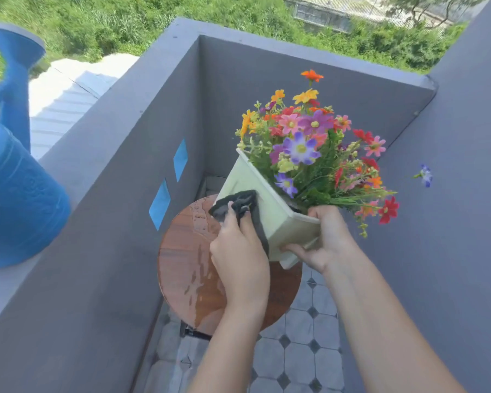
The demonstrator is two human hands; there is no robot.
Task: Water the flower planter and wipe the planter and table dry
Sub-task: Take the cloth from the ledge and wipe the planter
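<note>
Planter (278, 222) gripped at its near end by the right hand (325, 239): fingers (295, 249) curled under the base, thumb over the rim. Dark cloth (240, 204) bunched in the closed fingers of the left hand (238, 259) and pressed against the planter's left long face. Held tilted above the wet table (182, 268), seemingly lifted off it. Long axis: near right to far left. Mouth and flowers (309, 143) aimed up and far right. Next stroke, as judged: wipe along that face toward the far end. Far left, on the wall: watering can (17, 194).
</note>
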